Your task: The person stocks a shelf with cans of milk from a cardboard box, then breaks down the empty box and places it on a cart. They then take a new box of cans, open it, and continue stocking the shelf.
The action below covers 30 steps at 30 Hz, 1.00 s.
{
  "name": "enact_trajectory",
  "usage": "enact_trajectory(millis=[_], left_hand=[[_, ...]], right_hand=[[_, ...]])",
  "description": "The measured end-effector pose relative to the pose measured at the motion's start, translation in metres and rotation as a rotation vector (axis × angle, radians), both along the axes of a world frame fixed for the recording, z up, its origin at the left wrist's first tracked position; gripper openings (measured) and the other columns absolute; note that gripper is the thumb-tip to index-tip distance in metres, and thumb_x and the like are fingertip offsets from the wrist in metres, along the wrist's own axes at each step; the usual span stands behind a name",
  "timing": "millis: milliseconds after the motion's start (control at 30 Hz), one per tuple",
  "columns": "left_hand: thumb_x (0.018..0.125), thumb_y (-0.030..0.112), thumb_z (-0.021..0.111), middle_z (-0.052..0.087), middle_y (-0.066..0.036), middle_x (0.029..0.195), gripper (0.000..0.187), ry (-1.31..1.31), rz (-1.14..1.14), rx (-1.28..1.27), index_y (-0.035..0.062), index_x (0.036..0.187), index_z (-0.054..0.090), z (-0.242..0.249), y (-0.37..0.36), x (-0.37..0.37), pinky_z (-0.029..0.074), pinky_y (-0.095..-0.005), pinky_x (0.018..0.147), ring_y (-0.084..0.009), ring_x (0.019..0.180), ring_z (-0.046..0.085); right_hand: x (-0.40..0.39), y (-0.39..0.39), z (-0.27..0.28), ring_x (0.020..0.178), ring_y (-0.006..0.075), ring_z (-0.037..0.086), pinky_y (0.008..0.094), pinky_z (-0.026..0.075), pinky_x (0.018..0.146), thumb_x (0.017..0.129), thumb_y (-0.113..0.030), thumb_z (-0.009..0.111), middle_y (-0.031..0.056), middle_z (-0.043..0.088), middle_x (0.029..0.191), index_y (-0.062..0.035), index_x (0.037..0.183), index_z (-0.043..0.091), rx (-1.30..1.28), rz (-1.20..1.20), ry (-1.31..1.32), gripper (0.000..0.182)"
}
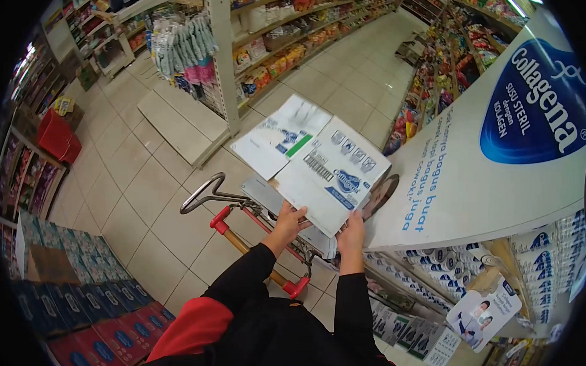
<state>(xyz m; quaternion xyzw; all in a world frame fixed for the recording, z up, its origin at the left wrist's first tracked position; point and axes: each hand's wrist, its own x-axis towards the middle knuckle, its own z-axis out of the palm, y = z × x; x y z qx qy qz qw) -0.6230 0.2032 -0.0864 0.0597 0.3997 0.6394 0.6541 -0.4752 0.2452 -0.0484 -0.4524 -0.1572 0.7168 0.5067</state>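
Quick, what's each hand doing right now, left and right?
Left hand: closed on the near edge of the white carton.
Right hand: closed on the same carton's near right corner.

A flattened carton sits in the middle, held at its near edge by the left hand and the right hand, which are close together. Under and just behind the carton is a trolley, its handle bar running below the left hand. To the right of the carton, touching its right edge, stands a display stand, with cans stacked under its top. Boxes lie on the floor at the lower left. Shelves stand behind the carton, and an aisle runs away between them and the racks at right.
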Motion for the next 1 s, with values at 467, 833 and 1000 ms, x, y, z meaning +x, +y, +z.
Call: enact_trajectory(millis=[467,833,1000], left_hand=[[0.082,-0.003,0.04,0.044,-0.014,0.112,0.042,0.014,-0.063,-0.207,0.0075,0.12,0.025,-0.078,-0.027,0.057,0.048,-0.043,0.074,-0.0295,0.098,0.051],[0.081,0.016,0.048,0.058,-0.014,0.081,0.024,0.061,-0.638,-0.361,-0.003,0.095,0.051,-0.121,-0.042,0.032,0.05,-0.0334,0.061,-0.0244,0.072,0.059],[0.073,0.013,0.052,0.059,-0.017,0.089,0.03,1.248,-0.618,-0.126,-0.0009,0.099,0.052,-0.05,-0.006,-0.007,0.045,-0.0388,0.074,-0.0309,0.082,0.057]], right_hand=[[0.01,-0.051,-0.085,0.109,0.0475,0.032,0.0464,0.027,0.094,0.072,-0.005,0.055,0.0315,0.031,0.12,-0.0061,0.121,0.038,0.782,0.316,-1.813,0.053],[0.009,-0.024,-0.115,0.112,0.0459,0.033,0.0479,0.037,0.085,0.073,-0.039,0.058,0.0307,0.028,0.125,-0.0183,0.127,0.033,0.654,0.773,-1.871,0.063],[0.006,-0.024,-0.128,0.107,0.0482,0.038,0.0465,0.037,0.086,0.073,-0.039,0.058,0.0368,0.027,0.122,-0.0169,0.129,0.029,0.551,0.807,-1.83,0.067]])
